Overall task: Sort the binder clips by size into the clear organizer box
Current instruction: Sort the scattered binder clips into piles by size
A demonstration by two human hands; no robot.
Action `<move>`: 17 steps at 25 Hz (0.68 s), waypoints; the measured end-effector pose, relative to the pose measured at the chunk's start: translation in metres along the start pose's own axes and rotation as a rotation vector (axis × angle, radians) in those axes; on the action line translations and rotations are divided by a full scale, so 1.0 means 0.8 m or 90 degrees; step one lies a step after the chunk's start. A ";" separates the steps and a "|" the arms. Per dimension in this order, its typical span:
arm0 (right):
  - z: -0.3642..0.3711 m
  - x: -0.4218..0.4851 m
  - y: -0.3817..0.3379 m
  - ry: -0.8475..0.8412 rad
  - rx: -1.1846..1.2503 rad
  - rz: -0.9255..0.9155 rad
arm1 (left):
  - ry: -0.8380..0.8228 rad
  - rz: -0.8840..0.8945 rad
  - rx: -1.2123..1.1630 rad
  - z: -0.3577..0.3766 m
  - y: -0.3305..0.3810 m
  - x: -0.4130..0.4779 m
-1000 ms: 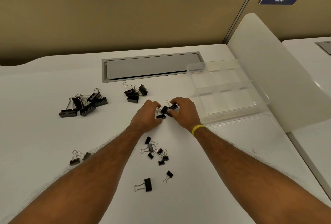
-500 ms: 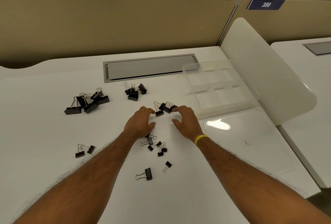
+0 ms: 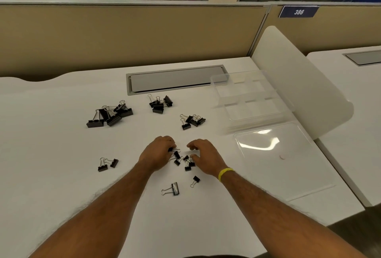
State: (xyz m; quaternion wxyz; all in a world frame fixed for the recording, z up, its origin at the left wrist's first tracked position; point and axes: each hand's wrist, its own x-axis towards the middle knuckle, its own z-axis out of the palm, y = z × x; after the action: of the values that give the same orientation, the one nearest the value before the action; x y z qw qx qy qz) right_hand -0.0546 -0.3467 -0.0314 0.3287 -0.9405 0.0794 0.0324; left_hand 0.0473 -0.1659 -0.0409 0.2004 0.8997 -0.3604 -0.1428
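Left hand (image 3: 158,153) pinches a clip among small clips (image 3: 177,155), right hand (image 3: 205,157) loose, empty; risk: bulk grab mixes sizes, lands in wrong organizer box (image 3: 220,80) cmpt.

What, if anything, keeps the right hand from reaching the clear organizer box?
Likely nothing, so yes: only bare desk lies between the right hand and the organizer box, whose lid lies open flat.
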 end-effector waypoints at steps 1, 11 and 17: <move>0.000 -0.003 -0.001 0.005 0.004 0.002 | 0.022 -0.012 -0.016 0.003 0.001 -0.002; 0.005 0.002 -0.025 -0.019 -0.012 -0.022 | 0.152 -0.199 -0.337 0.003 0.009 -0.051; -0.001 0.022 -0.045 -0.113 -0.070 -0.039 | 0.219 -0.343 -0.618 0.009 -0.012 -0.085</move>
State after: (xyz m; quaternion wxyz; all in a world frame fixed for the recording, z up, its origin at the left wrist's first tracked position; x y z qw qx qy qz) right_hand -0.0314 -0.3217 -0.0111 0.2832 -0.9526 0.0196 0.1098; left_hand 0.0023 -0.1133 -0.0439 0.6021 0.7752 0.0253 -0.1895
